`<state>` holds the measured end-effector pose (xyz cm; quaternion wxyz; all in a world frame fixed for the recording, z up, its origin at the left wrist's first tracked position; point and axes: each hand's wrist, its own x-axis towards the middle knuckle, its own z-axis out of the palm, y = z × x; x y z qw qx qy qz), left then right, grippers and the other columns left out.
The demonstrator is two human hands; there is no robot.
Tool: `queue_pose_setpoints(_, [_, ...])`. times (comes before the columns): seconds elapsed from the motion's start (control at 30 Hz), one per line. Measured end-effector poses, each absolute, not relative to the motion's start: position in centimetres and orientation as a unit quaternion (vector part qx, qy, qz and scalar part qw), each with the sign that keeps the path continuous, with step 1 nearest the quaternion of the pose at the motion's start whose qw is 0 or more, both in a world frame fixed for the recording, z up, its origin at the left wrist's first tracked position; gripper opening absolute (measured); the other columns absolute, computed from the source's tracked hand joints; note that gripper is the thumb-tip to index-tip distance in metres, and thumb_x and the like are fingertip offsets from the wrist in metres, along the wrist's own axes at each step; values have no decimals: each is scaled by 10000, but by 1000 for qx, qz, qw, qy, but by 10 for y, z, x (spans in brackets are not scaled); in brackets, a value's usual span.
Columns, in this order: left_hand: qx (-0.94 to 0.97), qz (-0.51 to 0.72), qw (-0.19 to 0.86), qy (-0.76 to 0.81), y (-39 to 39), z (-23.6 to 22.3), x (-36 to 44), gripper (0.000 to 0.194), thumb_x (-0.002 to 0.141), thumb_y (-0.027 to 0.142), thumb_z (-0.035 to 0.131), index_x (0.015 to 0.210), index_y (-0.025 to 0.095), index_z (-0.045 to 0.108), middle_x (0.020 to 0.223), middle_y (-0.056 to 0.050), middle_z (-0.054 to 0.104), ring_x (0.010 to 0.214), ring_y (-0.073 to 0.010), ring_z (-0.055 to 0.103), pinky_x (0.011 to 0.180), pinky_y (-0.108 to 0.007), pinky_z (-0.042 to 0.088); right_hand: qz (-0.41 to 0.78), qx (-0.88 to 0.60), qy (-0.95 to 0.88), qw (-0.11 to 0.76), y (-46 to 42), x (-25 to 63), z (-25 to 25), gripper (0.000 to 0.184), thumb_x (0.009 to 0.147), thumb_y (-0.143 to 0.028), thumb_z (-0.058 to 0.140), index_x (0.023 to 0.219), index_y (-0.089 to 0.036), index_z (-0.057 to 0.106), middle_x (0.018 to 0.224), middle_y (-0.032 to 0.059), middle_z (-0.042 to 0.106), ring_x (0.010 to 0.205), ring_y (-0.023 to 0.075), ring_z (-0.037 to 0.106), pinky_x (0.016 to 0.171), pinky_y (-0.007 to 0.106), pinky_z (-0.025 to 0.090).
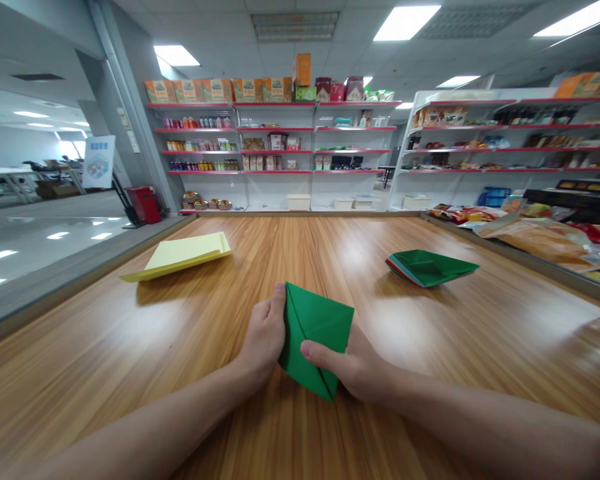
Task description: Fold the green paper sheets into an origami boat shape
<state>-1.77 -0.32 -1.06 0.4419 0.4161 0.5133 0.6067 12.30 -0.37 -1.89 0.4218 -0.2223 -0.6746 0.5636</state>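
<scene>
A folded green paper is held up over the near middle of the table, a diagonal crease or fold line running across its face. My left hand grips its left edge, thumb up along the side and the other fingers hidden behind the sheet. On the right, my right hand pinches the paper with the thumb lying on its front; those fingers are behind it too. Further right lies a stack of coloured papers, green on top with creases. At the left rests a yellow paper pad.
The wood-grain table has a raised edge. Snack packages lie beyond its right side. Behind stand shelves with boxes and bottles. A sign stand and a red box are at the left.
</scene>
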Motion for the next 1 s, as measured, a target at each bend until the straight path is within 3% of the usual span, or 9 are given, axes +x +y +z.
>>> queue_pose_setpoints(0.17, [436, 623, 485, 431, 2, -16, -25, 372, 742, 508, 615, 691, 139, 606, 588, -3, 566, 497, -106, 480, 420, -209, 378, 551, -328, -605, 472, 19, 129, -25, 319, 738, -408, 680, 865, -118, 637, 819, 75, 651, 717, 169, 602, 673, 313, 515])
queue_pose_setpoints(0.27, [464, 597, 542, 368, 3, -18, -30, 302, 727, 385, 675, 890, 133, 641, 761, -41, 642, 579, -126, 545, 422, -215, 434, 551, -361, -563, 499, 32, 134, -28, 355, 711, -417, 706, 872, -108, 636, 733, 46, 628, 602, 124, 556, 513, 234, 469])
queue_pose_setpoints(0.37, [481, 567, 582, 330, 3, -20, -32, 353, 706, 286, 711, 1007, 116, 636, 942, -101, 668, 748, -184, 611, 489, -243, 511, 567, -377, -521, 515, 39, 137, -30, 343, 718, -440, 694, 818, -122, 613, 635, 3, 562, 491, 82, 463, 356, 173, 335])
queue_pose_setpoints(0.63, [398, 579, 615, 358, 10, -25, -30, 330, 696, 203, 739, 987, 74, 656, 1011, -145, 678, 847, -191, 641, 668, -268, 555, 639, -323, -484, 503, 42, 138, -31, 297, 739, -412, 688, 801, -144, 577, 695, 25, 603, 525, 115, 547, 352, 182, 369])
queue_pose_setpoints(0.8, [371, 580, 643, 336, 9, -23, -30, 256, 723, 230, 720, 938, 99, 671, 920, -112, 696, 755, -172, 642, 697, -335, 551, 646, -325, -462, 513, 45, 139, -31, 271, 717, -368, 721, 757, -133, 592, 659, 26, 605, 510, 101, 527, 359, 173, 353])
queue_pose_setpoints(1.0, [422, 539, 659, 312, 8, -24, -29, 195, 711, 183, 722, 868, 69, 702, 875, -120, 704, 747, -159, 638, 687, -266, 507, 677, -320, -363, 554, 46, 137, -28, 273, 653, -346, 775, 711, -134, 612, 601, -7, 583, 478, 76, 495, 369, 173, 363])
